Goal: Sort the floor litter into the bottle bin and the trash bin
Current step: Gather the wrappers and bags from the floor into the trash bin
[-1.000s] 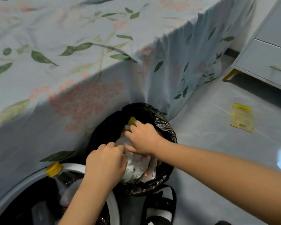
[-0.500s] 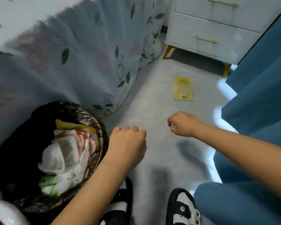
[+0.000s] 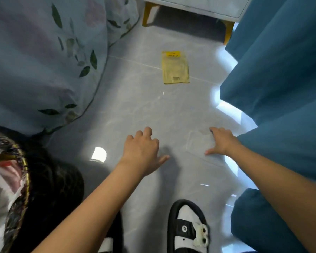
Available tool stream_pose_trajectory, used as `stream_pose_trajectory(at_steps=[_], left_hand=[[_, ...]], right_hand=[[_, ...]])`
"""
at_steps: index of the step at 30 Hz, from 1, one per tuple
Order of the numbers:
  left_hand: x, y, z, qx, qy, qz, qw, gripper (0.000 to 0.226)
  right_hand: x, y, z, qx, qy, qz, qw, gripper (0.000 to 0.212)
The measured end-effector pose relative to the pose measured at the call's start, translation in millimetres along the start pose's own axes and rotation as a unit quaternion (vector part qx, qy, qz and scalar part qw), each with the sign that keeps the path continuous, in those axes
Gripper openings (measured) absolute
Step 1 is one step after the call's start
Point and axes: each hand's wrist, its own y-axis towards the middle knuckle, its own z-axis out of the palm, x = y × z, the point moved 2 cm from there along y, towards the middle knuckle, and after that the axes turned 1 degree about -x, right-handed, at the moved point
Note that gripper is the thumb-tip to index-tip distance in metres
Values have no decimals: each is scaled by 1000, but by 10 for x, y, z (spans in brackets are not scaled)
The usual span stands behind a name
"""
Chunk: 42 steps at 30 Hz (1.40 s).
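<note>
A flat yellow plastic packet (image 3: 175, 68) lies on the grey floor tiles ahead of me. A clear, almost invisible plastic sheet (image 3: 199, 145) lies on the floor at the right. My right hand (image 3: 222, 141) rests on its right edge with fingers spread, thumb at its near corner. My left hand (image 3: 142, 150) hovers over bare floor left of the sheet, fingers apart and holding nothing. The trash bin with a black liner (image 3: 16, 161) stands at the lower left, holding white and pink bags. The bottle bin is out of view.
A floral bedsheet (image 3: 44, 61) hangs down at the left. Teal curtains (image 3: 281, 79) fall along the right. A white cabinet with yellow legs (image 3: 148, 14) stands at the back. My black-and-white sandals (image 3: 189, 227) are at the bottom.
Both hands left the trash bin and moved right over the floor. They opened from fists, and the right hand came down onto the clear sheet. The view swung right.
</note>
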Motion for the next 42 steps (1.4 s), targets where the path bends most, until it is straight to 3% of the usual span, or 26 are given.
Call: stream_pose_trajectory(at_steps=[3,9,11,13,15,17,21,23,26,29,30,32,34,37,42], left_hand=[[-10,47,101,10,-13,-12,1000,66],[-15,66,208,19,-120,-28,992,64],[-4,99,216,12,-256,-53,965,83],[-12,129,167,-4,-417,-96,904,104],[-5,168,87,-23,-508,-134,850,106],[30,196,10,-41,-580,-161,797,90],[177,196,-51,-117,-730,-189,646,45],[259,180,-47,-136,-762,-191,604,27],[381,171,12,-151,-764,-201,595,17],[482,192,93,-159,-761,-219,589,20],[514,203,113,-160,-767,-228,578,20],[581,236,150,-163,-776,-246,558,18],[645,278,173,-162,-780,-261,545,15],[741,352,173,-168,-780,-278,535,14],[785,492,165,-185,-788,-302,504,17]], right_hand=[[54,-17,156,-33,27,21,999,98],[93,-46,187,5,156,2,988,32],[273,-125,84,-1,358,3,934,23],[529,-245,-98,1,547,-11,837,27],[793,-371,-299,27,619,-64,782,26],[1061,-496,-459,61,633,-116,763,17],[1409,-608,-625,89,597,-179,777,16],[1479,-618,-658,122,583,-199,778,19],[1502,-602,-687,187,544,-227,786,24],[1454,-411,-709,222,484,-201,823,36],[1433,-282,-727,196,469,-179,843,41],[1373,34,-767,67,422,-136,894,37],[1313,365,-826,-67,286,-126,948,34],[1377,773,-940,-74,99,-128,984,55],[1765,1189,-1331,-85,9,-105,991,81]])
